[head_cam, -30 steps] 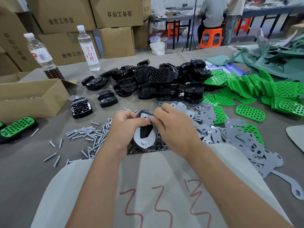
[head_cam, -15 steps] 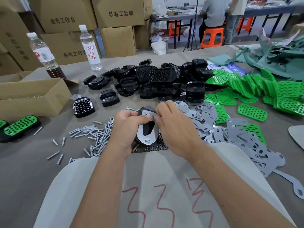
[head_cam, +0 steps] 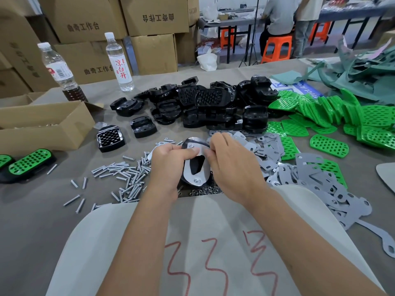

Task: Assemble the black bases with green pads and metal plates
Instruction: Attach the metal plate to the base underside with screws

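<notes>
Your left hand (head_cam: 168,161) curls round the black base (head_cam: 193,167), thumb pressed flat on the metal plate (head_cam: 192,178) lying over it. Your right hand (head_cam: 230,165) pinches the plate's top edge, fingertips (head_cam: 210,155) tight together. You hold the piece just above the table (head_cam: 32,210), between the loose screws (head_cam: 128,178) and the spare plates (head_cam: 310,184)

A black base (head_cam: 193,144) with a grey metal plate (head_cam: 195,167) on top, held above the table; loose bases (head_cam: 205,107), green pads (head_cam: 329,116) and plates (head_cam: 310,182) piled behind.
</notes>
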`<state>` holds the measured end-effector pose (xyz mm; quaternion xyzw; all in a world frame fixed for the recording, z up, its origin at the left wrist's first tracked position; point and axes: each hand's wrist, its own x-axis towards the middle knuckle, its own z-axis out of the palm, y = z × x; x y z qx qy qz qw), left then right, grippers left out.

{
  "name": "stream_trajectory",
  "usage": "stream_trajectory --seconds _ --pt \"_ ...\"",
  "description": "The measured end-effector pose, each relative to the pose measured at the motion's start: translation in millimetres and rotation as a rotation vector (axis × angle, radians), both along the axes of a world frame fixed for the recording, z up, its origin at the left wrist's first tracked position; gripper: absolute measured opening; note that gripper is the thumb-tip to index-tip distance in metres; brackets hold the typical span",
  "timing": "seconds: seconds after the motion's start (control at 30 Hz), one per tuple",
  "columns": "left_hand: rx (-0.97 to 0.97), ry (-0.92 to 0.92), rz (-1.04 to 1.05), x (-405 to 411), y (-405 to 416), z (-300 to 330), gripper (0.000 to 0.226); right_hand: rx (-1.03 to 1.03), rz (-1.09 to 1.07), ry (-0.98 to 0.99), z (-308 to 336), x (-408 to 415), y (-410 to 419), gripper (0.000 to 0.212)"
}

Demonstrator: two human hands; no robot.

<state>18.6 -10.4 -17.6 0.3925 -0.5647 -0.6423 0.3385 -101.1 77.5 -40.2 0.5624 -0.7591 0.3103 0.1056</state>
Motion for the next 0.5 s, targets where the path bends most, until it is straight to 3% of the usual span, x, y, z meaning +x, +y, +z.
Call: stream_trajectory --seconds 0.1,0.23,0.5 --pt "-0.020 -0.013 0.028 0.1 -0.7 0.2 0.015 0.047 0.045 0.032 -2.5 1.3 -1.1 0.016" --pt "-0.053 -0.023 0.044 -2.6 0.5 -1.1 0.037 0.040 0.035 0.062 -2.7 0.4 -3.0 0.022" --pt "-0.039 -0.013 0.039 -2.7 -4.2 -5.0 0.024 0.016 -0.046 0.072 3.4 2.7 -0.9 0.033"
